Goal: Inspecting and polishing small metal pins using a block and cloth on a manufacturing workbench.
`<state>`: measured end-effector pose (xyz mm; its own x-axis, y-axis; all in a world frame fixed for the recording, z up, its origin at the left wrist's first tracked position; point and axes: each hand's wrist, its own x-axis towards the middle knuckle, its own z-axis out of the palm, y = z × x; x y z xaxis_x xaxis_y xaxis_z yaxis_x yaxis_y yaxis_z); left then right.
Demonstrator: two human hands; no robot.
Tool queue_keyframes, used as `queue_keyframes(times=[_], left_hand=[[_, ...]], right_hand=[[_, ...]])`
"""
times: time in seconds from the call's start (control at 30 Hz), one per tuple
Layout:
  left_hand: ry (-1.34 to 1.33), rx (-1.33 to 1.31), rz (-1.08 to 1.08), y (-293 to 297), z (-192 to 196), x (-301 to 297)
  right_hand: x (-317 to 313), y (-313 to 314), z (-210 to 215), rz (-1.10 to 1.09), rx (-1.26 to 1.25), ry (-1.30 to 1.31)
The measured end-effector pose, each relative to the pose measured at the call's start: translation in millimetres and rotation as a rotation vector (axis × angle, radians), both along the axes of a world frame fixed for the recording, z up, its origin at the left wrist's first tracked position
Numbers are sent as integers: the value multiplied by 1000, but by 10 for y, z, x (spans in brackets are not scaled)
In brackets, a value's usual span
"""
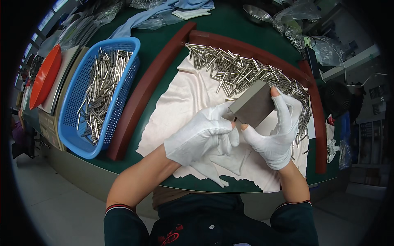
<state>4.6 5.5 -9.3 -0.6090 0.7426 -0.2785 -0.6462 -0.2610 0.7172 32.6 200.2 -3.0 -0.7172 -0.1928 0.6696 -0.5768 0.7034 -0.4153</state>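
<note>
A grey rectangular block (253,107) with a dark flat face and a lighter side is tilted above the cloth. My right hand (279,133), in a white glove with bare thumb and finger tips, grips it between thumb and fingers at its right and lower edges. At the block's lower left corner is my left hand (201,133), gloved in white too, its fingers curled and pinched together. What the left fingers hold, if anything, is hidden. Beneath both hands lies a pale pink cloth (164,110). Many short shiny metal pins (242,76) are heaped along its far and right sides.
Dark red wooden bars, one at the left (152,90), one at the back (250,51) and one at the right (318,127), frame the cloth. A blue plastic basket (67,110) of pins stands left, beside an orange tray (46,76). A metal bowl (257,13) sits at the back.
</note>
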Motion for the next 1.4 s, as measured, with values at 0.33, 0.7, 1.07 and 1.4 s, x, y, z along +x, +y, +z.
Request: queue_keyframes(times=[0.33, 0.7, 1.07, 1.4], left_hand=[[-125, 195, 83, 25, 56, 20], [-67, 74, 71, 65, 108, 39], [-132, 119, 122, 26, 39, 29], [-220, 315, 96, 29, -11, 38]], right_hand=[[15, 36, -39, -34, -2, -39], [-10, -22, 50, -32, 62, 24], [7, 53, -65, -19, -6, 0], [34, 34, -72, -28, -25, -35]])
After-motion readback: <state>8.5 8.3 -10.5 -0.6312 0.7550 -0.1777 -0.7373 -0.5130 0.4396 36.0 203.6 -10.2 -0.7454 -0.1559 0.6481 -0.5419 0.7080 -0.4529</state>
